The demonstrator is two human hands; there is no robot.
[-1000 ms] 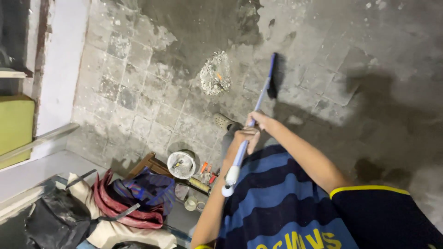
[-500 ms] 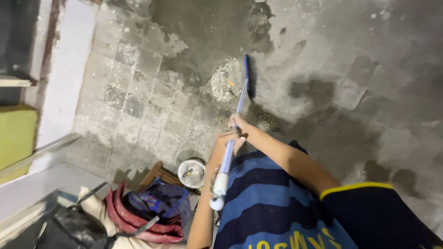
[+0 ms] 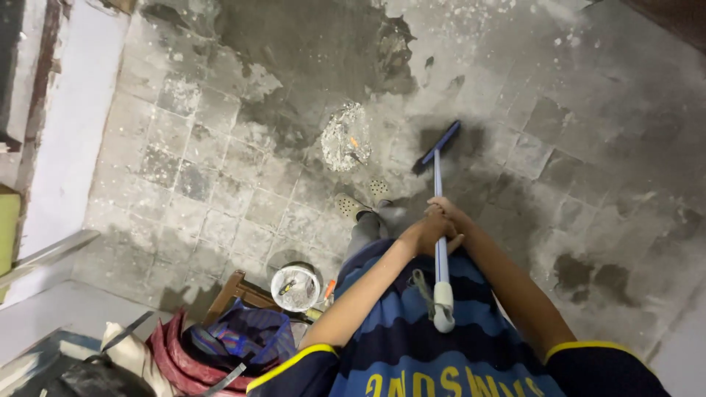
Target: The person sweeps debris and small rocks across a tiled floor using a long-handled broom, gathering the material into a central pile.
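Two hands, the left hand (image 3: 421, 234) and the right hand (image 3: 447, 215), have their fingers curled tight around the blue broom handle (image 3: 440, 242), touching each other. The broom head (image 3: 437, 147) sits on the dusty tile floor (image 3: 220, 184), just right of a small pile of dirt (image 3: 346, 137). A white bucket (image 3: 296, 287) stands near the person's feet.

dark blue striped shirt (image 3: 412, 345), yellow-trimmed short sleeves, grey trousers (image 3: 365, 229), perforated clogs (image 3: 347, 206)
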